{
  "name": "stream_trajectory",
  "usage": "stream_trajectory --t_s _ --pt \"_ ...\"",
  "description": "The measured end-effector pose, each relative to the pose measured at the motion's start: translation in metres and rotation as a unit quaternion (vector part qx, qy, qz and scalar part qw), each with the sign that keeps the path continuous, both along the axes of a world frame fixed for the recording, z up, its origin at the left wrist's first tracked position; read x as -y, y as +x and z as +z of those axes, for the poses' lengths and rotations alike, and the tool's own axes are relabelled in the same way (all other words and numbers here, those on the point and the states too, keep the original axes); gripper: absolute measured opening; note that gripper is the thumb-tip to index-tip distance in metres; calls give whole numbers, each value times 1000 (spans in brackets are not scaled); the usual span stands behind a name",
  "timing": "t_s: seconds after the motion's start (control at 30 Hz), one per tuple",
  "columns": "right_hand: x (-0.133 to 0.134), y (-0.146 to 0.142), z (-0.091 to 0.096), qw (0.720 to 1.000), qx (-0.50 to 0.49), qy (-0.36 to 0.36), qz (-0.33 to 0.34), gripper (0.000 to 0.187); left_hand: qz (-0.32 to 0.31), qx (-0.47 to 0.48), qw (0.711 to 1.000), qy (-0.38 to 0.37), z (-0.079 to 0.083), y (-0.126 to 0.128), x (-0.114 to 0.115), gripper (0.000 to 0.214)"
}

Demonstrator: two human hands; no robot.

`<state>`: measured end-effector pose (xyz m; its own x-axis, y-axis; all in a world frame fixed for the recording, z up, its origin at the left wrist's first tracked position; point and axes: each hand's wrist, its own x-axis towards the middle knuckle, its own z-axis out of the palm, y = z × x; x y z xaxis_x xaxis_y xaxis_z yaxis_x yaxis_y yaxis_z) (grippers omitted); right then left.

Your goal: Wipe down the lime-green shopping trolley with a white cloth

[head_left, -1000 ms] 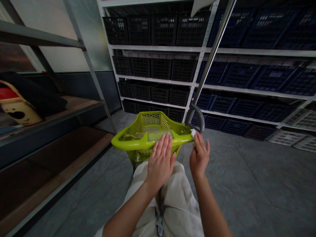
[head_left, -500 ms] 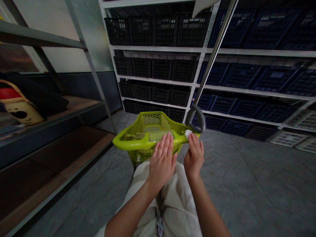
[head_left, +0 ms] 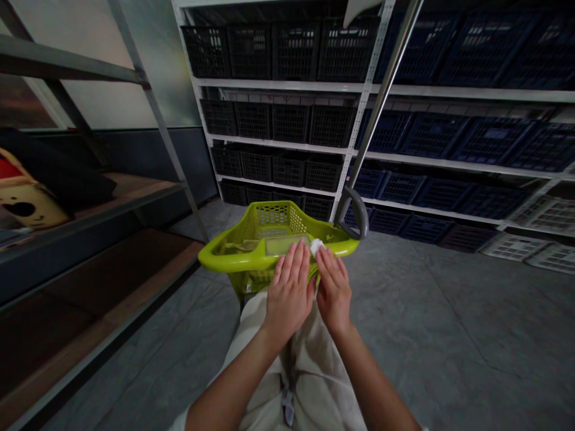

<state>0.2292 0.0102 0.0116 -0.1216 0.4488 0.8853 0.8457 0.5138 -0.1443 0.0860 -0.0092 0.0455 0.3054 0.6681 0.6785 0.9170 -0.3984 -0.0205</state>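
A yellow-green shopping cart point(head_left: 251, 221) stands right in front of me, its thick rounded handle point(head_left: 233, 261) towards my body. My left hand point(head_left: 290, 293) lies over the middle of the handle, fingers stretched out and side by side, tips at the clear panel point(head_left: 283, 245). Close on its right, my right hand point(head_left: 333, 290) presses a small crumpled white wipe point(head_left: 317, 246) onto the handle with its fingertips. Whether the wipe is paper or cloth I cannot tell. The undersides of both hands are hidden.
A grey loop point(head_left: 354, 212) and a metal pole point(head_left: 381, 96) rise at the cart's right corner. Racks of black crates point(head_left: 291, 123) and blue crates point(head_left: 435, 134) stand ahead. On the left shelf point(head_left: 157, 190) sit a dark cloth point(head_left: 67, 173) and a yellow bag with a face point(head_left: 31, 200).
My right hand has slid the white wipe leftward along the handle, from near the right corner to beside my left hand. The left hand keeps its place on the handle.
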Motion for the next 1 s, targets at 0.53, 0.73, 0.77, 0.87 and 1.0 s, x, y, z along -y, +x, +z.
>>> stream_trajectory --t_s 0.53,0.73,0.77,0.87,1.0 --pt "-6 7 -6 1000 -11 19 -19 64 -13 4 1000 -7 0 1 -2 67" --pt "-20 17 -10 984 -122 67 -115 61 -12 2 1000 -4 0 2 -3 66" --pt "-16 12 -9 989 -100 52 -93 62 -11 3 1000 -5 0 2 -3 66" --pt "-5 4 -8 1000 -7 9 -13 65 -7 5 1000 -8 -1 2 -2 66" --pt "-11 25 -8 998 -24 28 -48 64 -9 5 1000 -11 -1 0 -1 66"
